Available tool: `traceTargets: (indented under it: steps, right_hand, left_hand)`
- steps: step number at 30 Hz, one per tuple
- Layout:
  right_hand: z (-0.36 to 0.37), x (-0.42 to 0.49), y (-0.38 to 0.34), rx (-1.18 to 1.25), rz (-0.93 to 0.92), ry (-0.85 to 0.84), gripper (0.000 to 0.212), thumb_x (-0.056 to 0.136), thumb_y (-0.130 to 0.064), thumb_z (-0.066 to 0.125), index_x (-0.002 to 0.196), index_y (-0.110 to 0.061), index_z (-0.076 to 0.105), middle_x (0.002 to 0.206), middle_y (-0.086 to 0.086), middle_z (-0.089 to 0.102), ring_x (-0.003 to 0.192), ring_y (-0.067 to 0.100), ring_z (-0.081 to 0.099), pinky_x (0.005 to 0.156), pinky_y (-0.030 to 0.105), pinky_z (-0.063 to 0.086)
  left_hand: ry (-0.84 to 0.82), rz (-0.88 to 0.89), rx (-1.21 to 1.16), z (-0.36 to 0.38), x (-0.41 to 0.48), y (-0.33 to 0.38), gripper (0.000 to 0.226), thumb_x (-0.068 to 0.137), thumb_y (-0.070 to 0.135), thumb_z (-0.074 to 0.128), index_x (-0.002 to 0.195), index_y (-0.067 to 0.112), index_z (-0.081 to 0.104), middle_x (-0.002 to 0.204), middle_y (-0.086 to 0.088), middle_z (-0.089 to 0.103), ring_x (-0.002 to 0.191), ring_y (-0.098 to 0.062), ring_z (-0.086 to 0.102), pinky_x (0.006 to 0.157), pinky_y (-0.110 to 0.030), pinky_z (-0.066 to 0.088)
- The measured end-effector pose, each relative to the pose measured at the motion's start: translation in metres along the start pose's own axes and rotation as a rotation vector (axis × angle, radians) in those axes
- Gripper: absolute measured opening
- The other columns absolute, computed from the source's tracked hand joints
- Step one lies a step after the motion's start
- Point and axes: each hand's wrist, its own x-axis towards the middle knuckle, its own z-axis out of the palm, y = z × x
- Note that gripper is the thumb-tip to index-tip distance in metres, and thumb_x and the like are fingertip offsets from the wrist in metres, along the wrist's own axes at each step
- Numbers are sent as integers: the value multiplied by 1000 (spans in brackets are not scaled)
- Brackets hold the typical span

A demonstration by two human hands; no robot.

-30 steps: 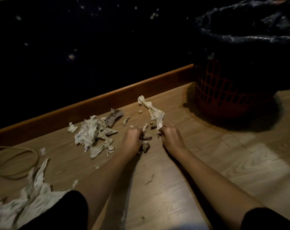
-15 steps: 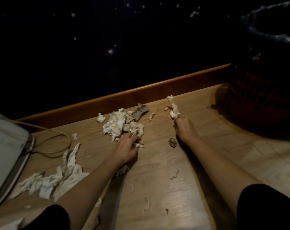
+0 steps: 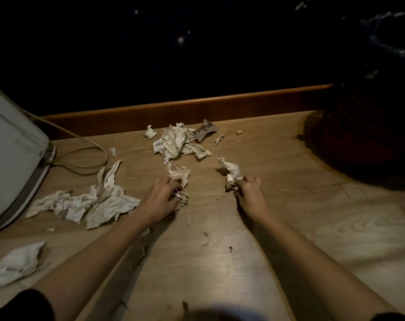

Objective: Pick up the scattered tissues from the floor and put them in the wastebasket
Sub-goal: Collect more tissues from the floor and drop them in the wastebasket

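on the wooden floor (image 3: 254, 262), just ahead of both hands, lie the scattered tissues. the left hand (image 3: 161, 198) rests low on the boards with its fingers curled around a crumpled tissue (image 3: 179, 174), part of which sticks up past the knuckles and part of which bunches under the fingertips. the right hand (image 3: 249, 192) is closed on a second tissue (image 3: 231, 169), a white twist that rises up and to the left from the pinch, with a darker wad just beside the thumb. beyond the hands, near the baseboard (image 3: 185, 107), sits a bigger pile of tissues (image 3: 178, 142) with a grey scrap (image 3: 206, 129) touching its right edge and a small ball (image 3: 150, 132) just beside its left. to the left of the left forearm a long flattened tissue (image 3: 92, 202) spreads across the floor, and another blurred one (image 3: 18, 260) lies nearer the bottom left corner. tiny shreds dot the boards between the two forearms. the wastebasket (image 3: 363, 126) stands at the far right against the dark wall, reddish mesh with a black liner (image 3: 393, 42), well apart from both hands. at the left edge is a white appliance (image 3: 11, 147), with a pale cord (image 3: 81, 149) looping out from behind it across the floor.
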Motion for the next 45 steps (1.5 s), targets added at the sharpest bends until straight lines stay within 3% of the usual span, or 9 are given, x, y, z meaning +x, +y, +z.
traceTargets:
  steps: [13, 16, 20, 23, 27, 32, 38, 41, 45]
  right_hand:
    - [-28, -32, -19, -27, -122, -44, 16, 81, 2, 56, 79, -14, 57, 95, 10, 58, 90, 27, 47, 76, 35, 35]
    - [-31, -52, -12, -70, -95, -45, 19, 77, 3, 56, 92, -8, 57, 108, 14, 52, 100, 35, 48, 78, 34, 37]
    - [-24, -71, -27, -102, 25, -307, 76, 74, -10, 66, 140, -20, 29, 151, 6, 23, 132, 35, 26, 107, 43, 32]
    - [-11, -92, -44, -134, -20, -381, 78, 79, -19, 62, 145, -25, 20, 157, 1, 12, 140, 35, 9, 114, 46, 21]
    - [2, -125, -52, -94, -65, -341, 67, 87, -27, 53, 146, -25, 20, 158, 1, 12, 142, 32, 5, 115, 44, 19]
    - [-1, -153, -48, -117, -53, -377, 68, 87, -51, 51, 145, -34, 21, 158, -2, 9, 144, 31, 1, 116, 47, 15]
    - [28, -182, -62, -73, -223, -79, 35, 84, -9, 64, 119, -15, 61, 126, 12, 59, 108, 30, 51, 85, 42, 53]
    - [28, -178, -60, 4, -312, -45, 31, 78, 1, 68, 107, -11, 67, 107, 10, 68, 91, 27, 55, 74, 35, 53]
    - [15, -152, -69, 149, -168, -23, 22, 81, 1, 64, 98, -10, 72, 98, 10, 71, 91, 26, 59, 78, 30, 45]
  left_hand:
    - [112, 11, -229, 10, -65, 32, 22, 83, 5, 61, 104, 9, 67, 104, -15, 63, 100, -29, 56, 83, -28, 38]
    - [61, -9, -231, 28, -79, 53, 31, 83, 16, 56, 114, 19, 58, 128, -12, 45, 117, -27, 44, 99, -39, 41]
    - [-133, -64, -138, 47, -85, 73, 70, 76, 43, 59, 137, 43, 23, 157, -5, 1, 141, -31, 9, 113, -54, 21]
    - [-67, 11, -34, 53, -89, 74, 55, 82, 46, 59, 131, 28, 41, 154, -11, 19, 140, -32, 17, 114, -45, 20]
    - [94, 137, -157, 58, -99, 73, 34, 82, 11, 60, 116, 13, 59, 126, -11, 57, 120, -26, 46, 106, -33, 33]
    - [171, 175, -169, 54, -114, 64, 31, 81, 1, 57, 111, 6, 62, 117, -13, 62, 114, -25, 50, 99, -26, 33]
    - [102, 204, -152, 44, -128, 33, 26, 79, 1, 64, 105, 6, 66, 105, -16, 66, 103, -30, 59, 91, -40, 50]
    - [114, 140, -153, 27, -136, 13, 26, 78, 4, 67, 104, 6, 67, 105, -18, 67, 100, -32, 61, 89, -39, 51]
    - [195, 41, -171, -1, -146, -16, 24, 77, 4, 64, 100, 7, 68, 101, -17, 69, 92, -30, 63, 80, -28, 43]
